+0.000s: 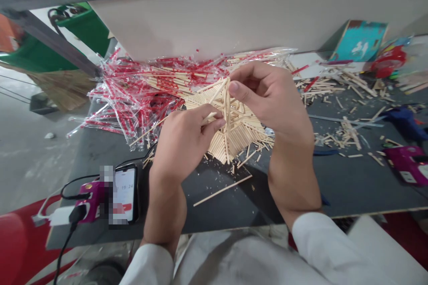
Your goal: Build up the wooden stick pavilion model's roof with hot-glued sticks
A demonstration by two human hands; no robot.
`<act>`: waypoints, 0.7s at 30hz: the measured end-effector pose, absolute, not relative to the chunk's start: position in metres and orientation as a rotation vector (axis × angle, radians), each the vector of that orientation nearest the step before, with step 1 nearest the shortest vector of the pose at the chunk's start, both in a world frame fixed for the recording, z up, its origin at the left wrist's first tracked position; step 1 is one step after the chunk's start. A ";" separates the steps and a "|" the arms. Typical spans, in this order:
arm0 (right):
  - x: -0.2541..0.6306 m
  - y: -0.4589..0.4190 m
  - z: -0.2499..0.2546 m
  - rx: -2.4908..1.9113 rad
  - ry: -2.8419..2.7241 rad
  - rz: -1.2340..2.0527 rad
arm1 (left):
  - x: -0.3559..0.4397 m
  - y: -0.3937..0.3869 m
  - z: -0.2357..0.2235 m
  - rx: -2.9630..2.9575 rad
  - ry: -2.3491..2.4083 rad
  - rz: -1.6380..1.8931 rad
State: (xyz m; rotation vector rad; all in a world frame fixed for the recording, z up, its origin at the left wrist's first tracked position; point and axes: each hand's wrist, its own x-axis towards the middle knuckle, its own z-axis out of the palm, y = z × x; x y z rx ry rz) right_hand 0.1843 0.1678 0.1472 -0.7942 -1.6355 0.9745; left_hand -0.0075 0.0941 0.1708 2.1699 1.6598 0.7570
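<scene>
A star-like structure of thin wooden sticks (236, 142) lies on the dark table, with several sticks rising from its middle to a point. My right hand (272, 98) is closed in a pinch at the top of an upright wooden stick (226, 107) there. In front of the structure, on its left side, my left hand (185, 140) has its fingers curled around a short wooden stick, whose pale end shows between thumb and forefinger. The fingers hide part of the structure's left side. One loose stick (222, 190) lies on the table between my forearms.
Behind and left is a heap of red-and-clear plastic wrappers (133, 93) with sticks. Cut stick pieces (347, 131) are scattered to the right. A phone (125, 191) and a magenta power socket (88, 200) with cables sit front left; another magenta socket (406, 164) is at right.
</scene>
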 end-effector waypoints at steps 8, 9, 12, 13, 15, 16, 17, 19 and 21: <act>0.185 0.167 0.147 -0.806 -1.648 0.951 | -0.004 0.096 0.169 2.159 1.706 0.696; 0.185 0.167 0.147 -0.811 -1.650 0.950 | -0.004 0.096 0.169 2.159 1.709 0.693; 0.185 0.166 0.148 -0.821 -1.648 0.949 | -0.005 0.096 0.169 2.160 1.725 0.684; 0.185 0.166 0.148 -0.824 -1.650 0.950 | -0.005 0.096 0.169 2.160 1.733 0.681; 0.185 0.166 0.147 -0.827 -1.654 0.951 | -0.005 0.096 0.169 2.159 1.743 0.678; 0.184 0.167 0.147 -0.824 -1.655 0.950 | -0.006 0.096 0.169 2.160 1.742 0.677; 0.184 0.167 0.147 -0.821 -1.652 0.952 | -0.006 0.096 0.169 2.161 1.735 0.681; 0.185 0.167 0.146 -0.815 -1.640 0.960 | -0.007 0.095 0.169 2.159 1.713 0.695; 0.186 0.167 0.146 -0.819 -1.630 0.971 | -0.008 0.096 0.168 2.157 1.696 0.705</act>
